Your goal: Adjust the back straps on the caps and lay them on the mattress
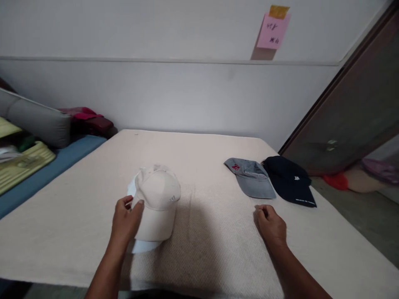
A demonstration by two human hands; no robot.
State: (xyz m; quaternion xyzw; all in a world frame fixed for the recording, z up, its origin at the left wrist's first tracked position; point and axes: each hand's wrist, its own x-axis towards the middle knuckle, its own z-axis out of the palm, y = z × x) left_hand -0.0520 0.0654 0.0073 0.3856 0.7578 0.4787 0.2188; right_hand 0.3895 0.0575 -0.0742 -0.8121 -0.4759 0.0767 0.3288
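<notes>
Left hand [126, 220] is pinching cream cap [158, 199], maybe snagging white cap [144, 246] under it; right hand [270, 224] is resting curled, empty, right of it.

pink note [272, 32], beige cap [157, 195] lettering, both unreadable

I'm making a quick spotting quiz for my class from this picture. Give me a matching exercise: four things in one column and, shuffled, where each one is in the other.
Things:
1. cream cap
2. grey cap
3. navy cap
4. pink note

Places:
A. stuck high on the wall
B. nearest the right edge of the table
C. held at its side by the left hand
D. just beyond the right hand, red logo showing

Pairs: 1-C, 2-D, 3-B, 4-A
</notes>
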